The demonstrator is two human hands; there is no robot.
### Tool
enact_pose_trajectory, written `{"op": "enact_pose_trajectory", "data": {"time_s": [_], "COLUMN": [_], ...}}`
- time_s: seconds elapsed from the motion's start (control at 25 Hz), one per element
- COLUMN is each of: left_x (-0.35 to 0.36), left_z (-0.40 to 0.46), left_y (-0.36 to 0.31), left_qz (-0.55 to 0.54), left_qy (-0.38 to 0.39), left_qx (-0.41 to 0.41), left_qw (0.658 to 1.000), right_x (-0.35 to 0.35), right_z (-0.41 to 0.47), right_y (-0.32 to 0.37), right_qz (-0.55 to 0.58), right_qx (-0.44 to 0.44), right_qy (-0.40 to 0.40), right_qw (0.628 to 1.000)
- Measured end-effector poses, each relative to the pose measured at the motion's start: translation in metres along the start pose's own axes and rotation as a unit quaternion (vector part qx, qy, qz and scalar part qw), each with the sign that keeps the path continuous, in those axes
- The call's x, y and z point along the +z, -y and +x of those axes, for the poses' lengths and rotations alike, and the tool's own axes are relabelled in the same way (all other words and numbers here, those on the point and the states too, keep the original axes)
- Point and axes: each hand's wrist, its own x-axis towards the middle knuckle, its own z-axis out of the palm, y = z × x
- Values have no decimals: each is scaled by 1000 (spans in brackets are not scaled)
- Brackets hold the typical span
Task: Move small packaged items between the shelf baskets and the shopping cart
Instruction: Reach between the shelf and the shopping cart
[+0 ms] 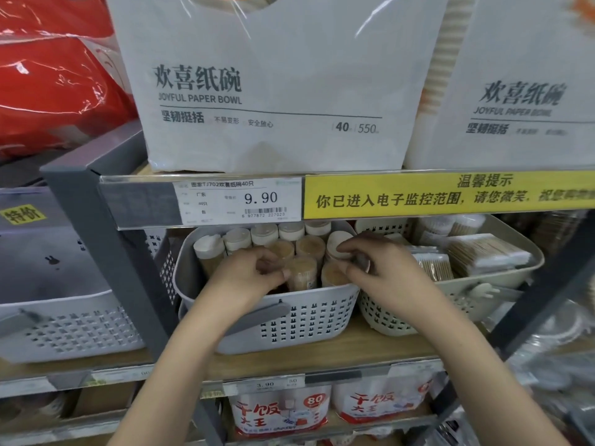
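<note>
Both hands in basket (283, 313), left hand (248, 275), right hand (383, 268)

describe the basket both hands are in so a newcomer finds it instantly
Find the 9.90 price tag on the shelf edge under the paper bowl packs. Directly below sits a grey perforated basket packed with upright toothpick tubes. The cream basket to its right holds flat packets instead.
</note>
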Motion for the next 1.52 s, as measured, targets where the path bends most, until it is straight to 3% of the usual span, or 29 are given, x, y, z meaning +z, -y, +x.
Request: {"op": "enact_pose_trajectory", "data": {"time_s": [0.16, 0.28, 0.48, 0.68, 0.88, 1.08, 1.2, 1.4, 1.52], "left_x": [3, 30, 134, 272, 400, 483, 512, 573, 627], "left_z": [-25, -45, -72, -115, -166, -195, -184, -137, -115], "left_y": [-19, -46, -106, -165, -186, -174, -170, -188, -223], "left_qz": [97, 173, 166, 134, 79, 69, 80, 95, 101], "left_qy": [-57, -61, 73, 236, 407, 521, 533, 490, 477], "left_qx": [115, 262, 416, 455, 369, 206, 153, 74, 88], "left_qw": [987, 947, 891, 848, 832, 826, 828, 863, 869], "right_x": [-12, -29, -67, -113, -135, -133, -135, -151, -174], "right_z": [-32, -76, -195, -352, -474, -532, -528, -513, -525], "right_y": [-10, -24, -85, -149, -179, -222, -259, -350, -404], "right_qz": [0, -26, -75, -99, -34, 32, 62, 106, 111], "right_qx": [-2, 8, 152, 392, 558, 619, 619, 601, 618], "right_qy": [-41, -59, -107, -123, -114, -100, -62, -37, -31], "right_qw": [999, 998, 980, 906, 821, 779, 781, 792, 778]}}
